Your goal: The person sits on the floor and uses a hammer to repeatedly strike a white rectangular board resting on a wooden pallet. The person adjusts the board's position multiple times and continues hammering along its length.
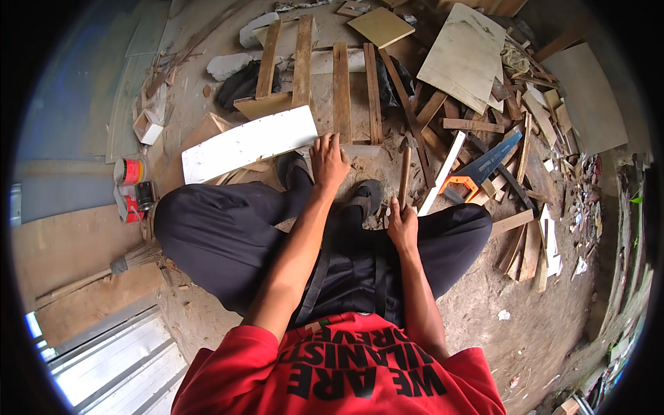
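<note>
The slat frame lies on the ground before the knees, a board at its left, the saw at its right.

place: rough carpentry work yard | signs: dirt floor, scrap wood right, handsaw, paint cans left

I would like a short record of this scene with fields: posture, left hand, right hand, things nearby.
posture: person squatting on a dirt floor, dark trousers, red shirt
left hand: pressed flat on a wooden slat of a slatted frame, holding nothing
right hand: gripping the wooden handle of a hammer, head pointing away
nearby right: handsaw with orange handle, among wood offcuts
nearby left: white board; red cans
</note>
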Demonstrator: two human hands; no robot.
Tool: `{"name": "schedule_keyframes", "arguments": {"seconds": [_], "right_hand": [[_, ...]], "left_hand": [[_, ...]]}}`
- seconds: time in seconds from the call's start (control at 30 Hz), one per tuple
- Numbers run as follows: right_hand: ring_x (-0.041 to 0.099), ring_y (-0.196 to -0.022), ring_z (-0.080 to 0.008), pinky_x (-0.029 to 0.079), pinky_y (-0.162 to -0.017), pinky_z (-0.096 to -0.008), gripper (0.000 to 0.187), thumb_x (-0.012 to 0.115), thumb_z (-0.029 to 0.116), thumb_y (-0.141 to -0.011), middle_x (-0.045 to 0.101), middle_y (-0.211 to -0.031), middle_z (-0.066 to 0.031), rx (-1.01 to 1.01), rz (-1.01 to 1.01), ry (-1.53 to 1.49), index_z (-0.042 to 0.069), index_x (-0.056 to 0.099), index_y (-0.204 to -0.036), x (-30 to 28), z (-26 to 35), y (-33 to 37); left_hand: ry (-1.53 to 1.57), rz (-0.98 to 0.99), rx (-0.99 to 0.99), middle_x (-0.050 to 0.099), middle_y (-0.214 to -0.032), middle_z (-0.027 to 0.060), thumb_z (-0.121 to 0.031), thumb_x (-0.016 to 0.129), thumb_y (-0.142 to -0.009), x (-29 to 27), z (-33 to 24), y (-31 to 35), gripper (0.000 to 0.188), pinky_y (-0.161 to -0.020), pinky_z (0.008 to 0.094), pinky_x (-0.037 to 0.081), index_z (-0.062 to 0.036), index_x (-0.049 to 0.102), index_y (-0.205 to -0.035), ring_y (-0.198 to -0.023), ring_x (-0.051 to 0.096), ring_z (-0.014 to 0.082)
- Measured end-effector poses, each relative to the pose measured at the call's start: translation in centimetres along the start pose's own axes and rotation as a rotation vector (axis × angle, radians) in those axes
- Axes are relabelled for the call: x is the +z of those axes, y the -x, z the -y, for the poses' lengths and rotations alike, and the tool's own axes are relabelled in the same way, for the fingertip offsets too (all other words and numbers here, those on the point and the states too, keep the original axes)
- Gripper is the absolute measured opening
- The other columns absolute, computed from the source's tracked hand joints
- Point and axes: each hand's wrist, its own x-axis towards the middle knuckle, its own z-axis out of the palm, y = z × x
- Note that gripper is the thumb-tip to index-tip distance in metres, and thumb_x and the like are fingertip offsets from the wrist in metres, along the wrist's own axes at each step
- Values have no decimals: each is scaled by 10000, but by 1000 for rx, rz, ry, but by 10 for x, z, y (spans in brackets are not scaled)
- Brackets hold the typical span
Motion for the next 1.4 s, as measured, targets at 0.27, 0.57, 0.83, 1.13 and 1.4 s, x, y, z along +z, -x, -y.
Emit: {"name": "schedule_keyframes", "arguments": {"seconds": [0.27, 0.57, 0.83, 1.13, 1.4], "right_hand": [[658, -672, -369, 489, -636, -445, 449, 553, 391, -1012, 625, -686, -204, -60, 51, 43, -44, 605, -911, -8, 18, 8], [637, -631, -345, 473, -605, -443, 462, 550, 403, -1014, 611, -668, -193, -70, 56, 64, -33, 584, -868, 0, 18, 8], [604, -589, -288, 463, -574, -417, 461, 524, 399, -1031, 593, -650, -170, -42, 210, -101, -28, 565, -862, 22, 31, 11], [608, -758, -526, 464, -646, -525, 485, 513, 401, -1028, 590, -712, -319, -231, 199, 64, -51, 527, -853, 39, 52, -14], [578, -807, -572, 449, -664, -577, 484, 481, 390, -1040, 581, -737, -367, -276, 207, 148, -55, 533, -855, 49, 35, -29]], "left_hand": [[-142, 90, -16, 459, -1391, 150, -245, 654, -874, 15, -15, 11, 619, -958, 458, 395, 43, 489, -1396, -1198, 480, 307], [-135, 109, -9, 482, -1400, 119, -254, 674, -835, 13, -10, 15, 644, -940, 454, 400, 3, 503, -1401, -1192, 501, 297], [-101, 49, -4, 474, -1420, 117, -221, 644, -843, 18, -7, 22, 600, -937, 464, 397, -4, 516, -1387, -1214, 495, 289], [-95, 77, 1, 454, -1438, 132, -230, 600, -870, 15, -4, 20, 606, -939, 480, 386, -2, 479, -1418, -1215, 487, 300], [-60, 286, -84, 422, -1485, 141, -292, 612, -877, 4, -15, 12, 696, -986, 502, 369, -2, 399, -1473, -1271, 459, 332]]}}
